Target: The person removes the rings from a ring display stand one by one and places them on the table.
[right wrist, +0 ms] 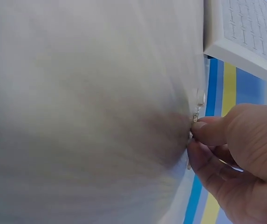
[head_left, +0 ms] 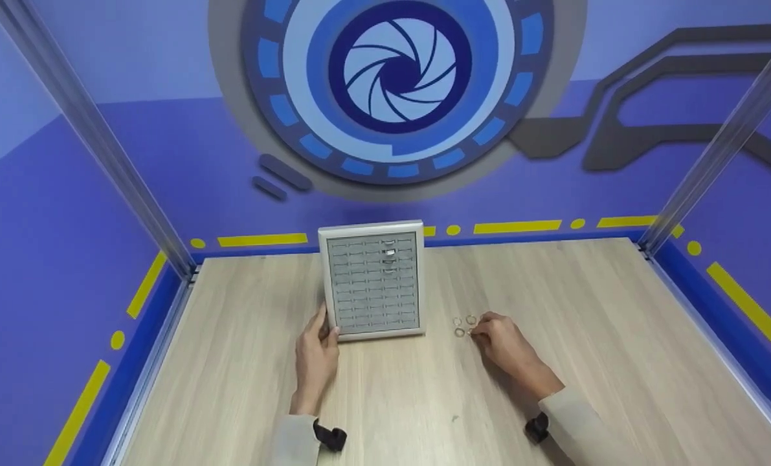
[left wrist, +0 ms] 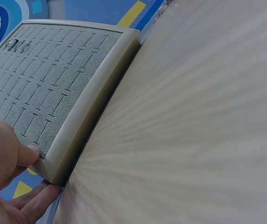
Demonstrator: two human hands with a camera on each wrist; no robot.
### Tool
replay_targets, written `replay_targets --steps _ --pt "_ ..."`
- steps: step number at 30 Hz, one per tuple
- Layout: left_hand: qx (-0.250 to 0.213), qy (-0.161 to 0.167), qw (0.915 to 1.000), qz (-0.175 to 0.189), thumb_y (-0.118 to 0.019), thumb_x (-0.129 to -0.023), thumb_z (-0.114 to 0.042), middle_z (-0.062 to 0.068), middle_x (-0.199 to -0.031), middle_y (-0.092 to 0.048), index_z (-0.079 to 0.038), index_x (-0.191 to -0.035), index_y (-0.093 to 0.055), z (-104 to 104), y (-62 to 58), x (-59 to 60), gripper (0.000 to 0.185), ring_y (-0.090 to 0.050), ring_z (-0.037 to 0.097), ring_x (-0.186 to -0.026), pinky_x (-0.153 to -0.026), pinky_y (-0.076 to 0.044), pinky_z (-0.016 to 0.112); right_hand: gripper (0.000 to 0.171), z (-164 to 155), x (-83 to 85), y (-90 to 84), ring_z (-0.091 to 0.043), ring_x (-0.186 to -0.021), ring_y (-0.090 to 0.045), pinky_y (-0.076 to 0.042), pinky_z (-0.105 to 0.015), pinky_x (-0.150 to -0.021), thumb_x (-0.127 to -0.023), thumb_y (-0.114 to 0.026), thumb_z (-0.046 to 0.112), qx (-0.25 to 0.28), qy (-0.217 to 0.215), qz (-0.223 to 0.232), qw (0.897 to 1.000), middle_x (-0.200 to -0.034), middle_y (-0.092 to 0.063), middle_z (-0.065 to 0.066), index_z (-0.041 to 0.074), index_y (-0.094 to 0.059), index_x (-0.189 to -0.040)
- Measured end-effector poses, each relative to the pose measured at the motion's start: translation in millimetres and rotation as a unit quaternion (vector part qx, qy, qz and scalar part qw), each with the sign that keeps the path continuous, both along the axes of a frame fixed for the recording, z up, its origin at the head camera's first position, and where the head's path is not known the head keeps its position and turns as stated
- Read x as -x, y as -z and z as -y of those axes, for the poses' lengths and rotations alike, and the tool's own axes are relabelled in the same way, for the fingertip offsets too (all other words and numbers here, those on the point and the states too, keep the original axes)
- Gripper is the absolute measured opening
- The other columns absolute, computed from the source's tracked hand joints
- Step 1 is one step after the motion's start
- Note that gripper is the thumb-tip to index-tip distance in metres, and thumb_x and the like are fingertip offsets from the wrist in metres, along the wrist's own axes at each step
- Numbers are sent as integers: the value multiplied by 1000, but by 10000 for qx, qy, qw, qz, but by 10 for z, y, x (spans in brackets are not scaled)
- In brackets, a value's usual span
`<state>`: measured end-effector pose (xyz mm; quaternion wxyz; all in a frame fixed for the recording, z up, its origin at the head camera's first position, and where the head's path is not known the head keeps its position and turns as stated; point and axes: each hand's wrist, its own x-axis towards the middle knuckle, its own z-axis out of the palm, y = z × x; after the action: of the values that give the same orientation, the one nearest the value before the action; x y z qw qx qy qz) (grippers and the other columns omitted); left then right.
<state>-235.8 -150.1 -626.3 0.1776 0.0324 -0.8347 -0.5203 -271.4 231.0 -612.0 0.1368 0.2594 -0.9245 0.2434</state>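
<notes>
Left hand grips ring display tray at its near-left corner, steadying it | right hand pinches one of the loose rings on wooden table

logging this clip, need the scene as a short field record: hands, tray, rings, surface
left hand: left hand grips the near left corner of the ring tray, thumb on its rim
right hand: right hand pinches one of the loose rings at its fingertips
ring tray: white frame, grey slotted insert, lying on the table; a few rings sit in slots near its far end
loose rings: small cluster on the table, right of the tray
surface: light wooden table
backdrop: blue walls with yellow dashes
</notes>
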Motion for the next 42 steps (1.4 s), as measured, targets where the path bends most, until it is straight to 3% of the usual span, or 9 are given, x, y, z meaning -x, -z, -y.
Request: replay_targets --steps 6,15,25,35,42 --pt "-23 -4 10000 -71 -68 -100 6 26 -153 -57 4 -158 -46 -1 6 -4 62 -62 39 -136 -105 -61 36 19 8 -1 -78 -27 -86 -75 -68 -33 -73 -90 -74 -16 84 62 124 9999 -92 -74 -12 -1 -83 -99" --pt "12 -31 10000 -38 -68 -101 4 26 -151 -58 4 -158 -46 -3 -19 9 61 -63 39 -135 -106 -60 35 17 163 52 -348 -23 -84 -74 -67 -38 -69 -91 -77 -9 559 141 -212 9981 -100 -74 -12 -3 -79 -106" --pt "19 -4 10000 -62 -67 -101 5 25 -155 -55 2 -159 -45 -8 -4 8 62 -62 38 -137 -107 -60 35 17 485 103 -671 -29 -100 -76 -69 -39 -83 -95 -77 -2 975 75 -173 9951 -114 -74 -12 1 -78 -112" --pt "101 -57 9999 27 -67 -101 3 25 -153 -57 1 -159 -47 -20 -17 4 61 -61 38 -137 -107 -60 38 15 820 217 -845 -29 -91 -76 -69 -37 -76 -89 -81 -6 1197 -385 -896 9880 -103 -76 -13 -1 -79 -103" --pt "144 -141 9998 32 -68 -101 3 24 -153 -58 0 -158 -48 -7 -23 2 61 -61 37 -138 -110 -59 41 16 1077 294 -917 -28 -90 -75 -68 -37 -74 -87 -81 -10 1353 -541 -1055 9837 -101 -75 -13 -4 -79 -102"
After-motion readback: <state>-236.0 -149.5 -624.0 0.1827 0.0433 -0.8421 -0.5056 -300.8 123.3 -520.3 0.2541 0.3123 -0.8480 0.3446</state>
